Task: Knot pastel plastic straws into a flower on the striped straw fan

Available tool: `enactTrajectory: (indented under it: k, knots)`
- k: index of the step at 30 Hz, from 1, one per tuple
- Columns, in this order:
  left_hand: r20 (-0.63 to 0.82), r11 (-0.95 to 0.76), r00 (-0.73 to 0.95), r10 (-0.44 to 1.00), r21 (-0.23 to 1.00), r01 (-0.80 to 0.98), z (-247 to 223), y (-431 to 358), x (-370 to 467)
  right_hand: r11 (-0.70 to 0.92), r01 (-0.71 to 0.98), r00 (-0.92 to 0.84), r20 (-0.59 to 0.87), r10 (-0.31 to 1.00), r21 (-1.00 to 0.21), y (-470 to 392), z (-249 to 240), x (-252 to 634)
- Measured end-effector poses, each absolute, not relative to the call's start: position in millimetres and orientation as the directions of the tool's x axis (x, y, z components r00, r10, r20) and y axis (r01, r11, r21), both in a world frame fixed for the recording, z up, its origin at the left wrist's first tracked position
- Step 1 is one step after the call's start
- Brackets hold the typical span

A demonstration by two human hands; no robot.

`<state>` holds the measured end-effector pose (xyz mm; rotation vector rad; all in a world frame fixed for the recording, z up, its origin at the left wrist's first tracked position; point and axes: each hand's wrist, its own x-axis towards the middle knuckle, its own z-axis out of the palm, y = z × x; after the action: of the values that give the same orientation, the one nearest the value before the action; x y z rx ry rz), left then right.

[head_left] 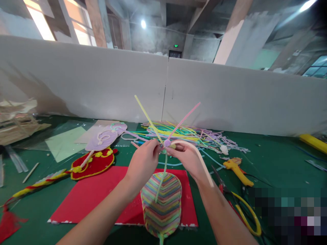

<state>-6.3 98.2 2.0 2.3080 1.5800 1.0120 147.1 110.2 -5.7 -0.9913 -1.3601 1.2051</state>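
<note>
My left hand (146, 159) and my right hand (187, 157) meet above a red board (102, 194), fingers pinched on a bundle of pastel pipe cleaners (167, 143). Coiled purple, yellow and pale ends show between the fingertips. From it, a yellow stem (146, 117) points up left and a pink one (185, 119) up right; others extend sideways, and a peach one lies over my right wrist. A green stem (162, 182) hangs down in front of a striped leaf-shaped piece (162, 207) lying on the board.
Many loose pipe cleaners (178, 132) lie behind the hands. Red-and-yellow (94, 165) and purple (102, 139) fan-shaped pieces are at left. Scissors (249, 211) and a yellow glue gun (237, 172) lie at right. A white partition (230, 98) bounds the green table's back.
</note>
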Motion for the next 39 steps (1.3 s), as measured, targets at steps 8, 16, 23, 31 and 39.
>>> enactTrajectory:
  k: [8, 16, 23, 31, 39]
  knots:
    - [0.443, -0.433, 0.222, 0.869, 0.461, 0.774, 4, 99, -7, 0.193, -0.04, -0.126, 0.196, 0.972, -0.98, 110, -6, 147]
    - [0.367, -0.504, 0.361, 0.858, 0.458, 0.732, 11, 100, -13, 0.228, 0.073, -0.145, 0.215, 0.966, -0.971, 111, -7, 153]
    - [0.35, -0.38, 0.188, 0.918, 0.637, 0.67, 7, 95, -4, 0.248, -0.006, -0.028, 0.248, 0.968, -0.969, 113, -13, 146]
    - [0.471, -0.441, 0.142, 0.871, 0.618, 0.651, 0, 99, -3, 0.289, -0.011, -0.005, 0.289, 0.957, -0.957, 112, -14, 142]
    - [0.464, -0.493, 0.27, 0.844, 0.474, 0.73, 6, 100, -9, 0.245, 0.013, -0.09, 0.243, 0.966, -0.969, 110, -6, 150]
